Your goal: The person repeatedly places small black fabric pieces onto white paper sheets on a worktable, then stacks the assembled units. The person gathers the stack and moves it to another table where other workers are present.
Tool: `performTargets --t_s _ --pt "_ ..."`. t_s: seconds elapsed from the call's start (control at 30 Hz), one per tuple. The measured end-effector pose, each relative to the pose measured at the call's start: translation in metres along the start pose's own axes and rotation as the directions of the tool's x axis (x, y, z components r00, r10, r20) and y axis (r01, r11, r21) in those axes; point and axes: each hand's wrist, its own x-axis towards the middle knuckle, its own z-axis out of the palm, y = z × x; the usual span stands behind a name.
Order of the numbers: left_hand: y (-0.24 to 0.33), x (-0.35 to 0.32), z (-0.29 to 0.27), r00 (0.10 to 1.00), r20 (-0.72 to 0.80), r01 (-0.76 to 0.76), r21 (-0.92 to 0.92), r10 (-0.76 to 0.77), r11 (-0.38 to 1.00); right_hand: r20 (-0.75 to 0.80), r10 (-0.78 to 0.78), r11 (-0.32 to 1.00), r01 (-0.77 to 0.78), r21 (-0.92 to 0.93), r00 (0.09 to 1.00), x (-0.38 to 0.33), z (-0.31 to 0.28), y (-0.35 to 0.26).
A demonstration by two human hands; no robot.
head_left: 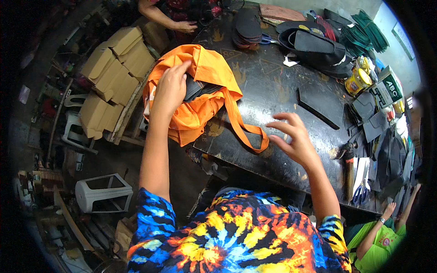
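Observation:
An orange cloth bag (210, 63) lies rumpled on the left end of the black table, its mouth open with dark, flat material (196, 89) showing inside. My left hand (170, 91) is at the bag's mouth, fingers bent against the cloth and closed on it; some fingertips are hidden. The bag's strap (236, 119) trails right across the tabletop and ends in a loop. Just right of that loop, my right hand (292, 138) hovers over the table with its fingers apart and nothing in them.
Brown cardboard boxes (119, 68) stand left of the table (273, 159). Dark sole-shaped pieces (246, 29), a black bag (314, 48), a yellow-labelled tub (358, 81), a hammer (348, 170) and scissors (361, 193) lie about. Other people's arms show far off (166, 20) and lower right. A plastic stool (104, 194) is lower left.

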Motion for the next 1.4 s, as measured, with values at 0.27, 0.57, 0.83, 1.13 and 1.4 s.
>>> performTargets --t_s 0.27,0.57,0.83,1.13,1.4 --pt "0.014 0.009 0.000 0.991 0.129 0.016 0.110 -0.030 0.994 0.123 -0.173 0.979 0.184 -0.084 0.977 0.043 0.081 -0.012" --pt "0.037 0.010 -0.035 0.999 -0.047 0.010 0.061 -0.007 0.998 -0.269 0.070 0.998 -0.067 0.020 0.961 0.054 0.032 0.045" --pt "0.041 -0.012 -0.018 0.999 0.031 0.013 0.095 -0.016 0.995 -0.257 0.056 0.970 -0.113 -0.213 0.965 0.025 -0.009 0.047" --pt "0.015 -0.018 0.000 0.996 -0.090 0.031 0.097 -0.022 0.995 -0.277 0.179 0.983 -0.183 0.011 0.944 -0.089 -0.004 0.059" --pt "0.121 -0.013 -0.065 0.984 -0.171 0.058 -0.009 -0.059 0.998 -0.411 0.327 0.941 -0.254 0.222 0.851 -0.154 -0.023 0.062"
